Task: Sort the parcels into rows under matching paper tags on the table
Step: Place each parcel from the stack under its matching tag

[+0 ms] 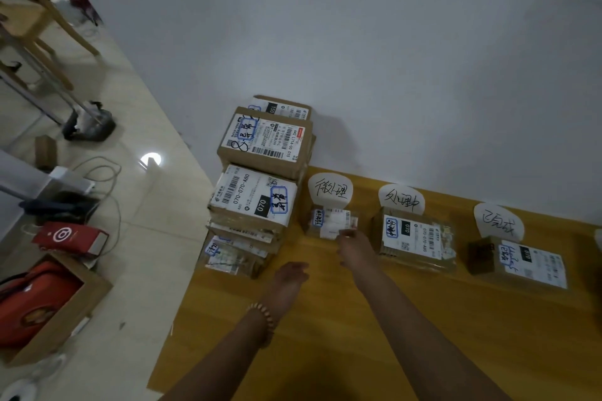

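Under leftmost tag [330, 190], right hand [353, 249] reaches, fingers [347, 234] touching small parcel [329, 221]; left hand [290, 273] relaxed.

We log: desk [325, 352] yellow wood grain | parcels [264, 140] brown, white labels [257, 202] | paper tags [329, 190] white, black handwriting | wall [358, 42] white | floor [146, 238] cream tiles

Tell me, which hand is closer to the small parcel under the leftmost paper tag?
Right. The right hand touches the small parcel at its near edge, below the leftmost paper tag. The left hand is apart from it, nearer the person, beside the parcel stack.
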